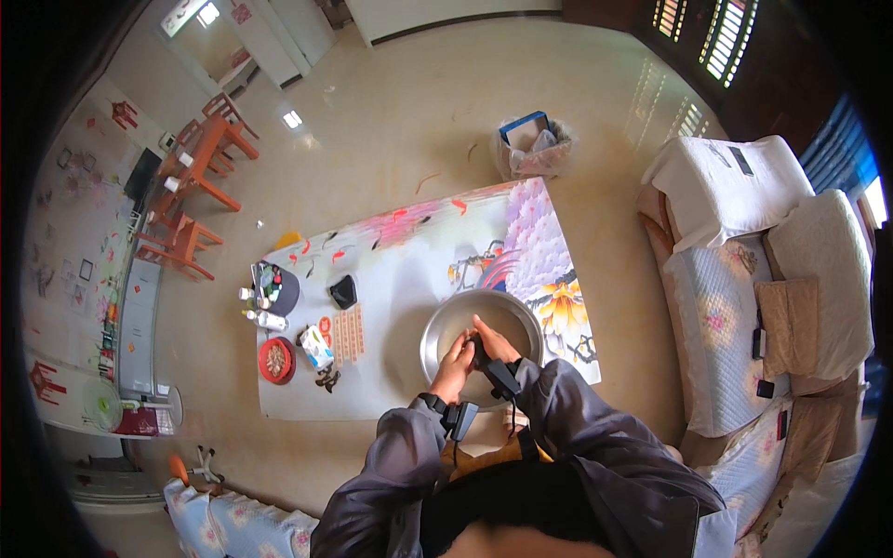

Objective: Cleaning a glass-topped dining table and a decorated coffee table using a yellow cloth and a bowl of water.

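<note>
A wide metal basin (431, 322) stands near the right end of a table with a printed floral and fish cover (391, 279). Over the basin, my left hand (455, 364) and my right hand (495, 342) are close together, fingers pointing away from me. Between them is a small dark object (478, 354), too small to name; which hand grips it I cannot tell. Both wrists wear black straps with box-shaped devices. Pale, cloudy-looking contents, perhaps liquid, show inside the basin.
On the table's left part are a red bowl (261, 363) of small pale pieces, a tissue pack (317, 347), a dark container (343, 291) and a grey tub (286, 296) with bottles beside it. A lined waste bin (534, 164) stands beyond the table; a sofa (718, 335) is at right.
</note>
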A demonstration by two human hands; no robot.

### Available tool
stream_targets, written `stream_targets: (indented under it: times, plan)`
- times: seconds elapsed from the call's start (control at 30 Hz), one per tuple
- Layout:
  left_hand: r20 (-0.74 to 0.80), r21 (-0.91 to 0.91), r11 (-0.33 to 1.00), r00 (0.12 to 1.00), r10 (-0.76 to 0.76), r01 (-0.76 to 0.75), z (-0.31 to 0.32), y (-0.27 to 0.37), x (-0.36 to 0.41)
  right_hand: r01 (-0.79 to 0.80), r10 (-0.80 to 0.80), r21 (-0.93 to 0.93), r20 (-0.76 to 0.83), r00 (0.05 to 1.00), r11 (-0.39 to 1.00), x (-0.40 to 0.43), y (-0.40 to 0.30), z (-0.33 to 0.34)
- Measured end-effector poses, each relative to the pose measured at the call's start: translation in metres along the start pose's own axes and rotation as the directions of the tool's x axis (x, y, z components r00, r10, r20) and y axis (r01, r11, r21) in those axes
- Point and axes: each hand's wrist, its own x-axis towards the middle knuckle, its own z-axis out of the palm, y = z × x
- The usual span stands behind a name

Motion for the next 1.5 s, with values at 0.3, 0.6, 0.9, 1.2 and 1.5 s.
stream_targets:
  times: [0.3,0.6,0.9,1.2,1.5]
  plan:
    - [-0.081,0.831,0.465,0.76,0.645,-0.306,-0.048,-0.045,0.039,0.049,-0.086,0.373,0.084,0.993,0.926,-0.073,-0.024,0.067]
    - [-0.126,0.465,0.777,0.837,0.532,-0.424,-0.011,-0.002,0.02,0.057,-0.061,0.368,0.001,0.998,0.928,-0.046,-0.038,0.043]
    - [0.26,0.965,-0.19,0.704,0.661,-0.179,0.014,0.032,-0.006,0.014,-0.095,0.472,0.149,0.984,0.882,-0.048,-0.043,0.029]
    - [0.357,0.932,-0.223,0.608,0.709,-0.286,0.024,0.026,0.005,0.011,-0.096,0.513,0.141,0.985,0.859,-0.027,-0.031,0.019]
    - [0.336,0.933,-0.173,0.595,0.73,-0.315,0.02,0.03,0.004,-0.024,-0.243,0.544,0.414,0.877,0.839,-0.012,-0.017,0.009]
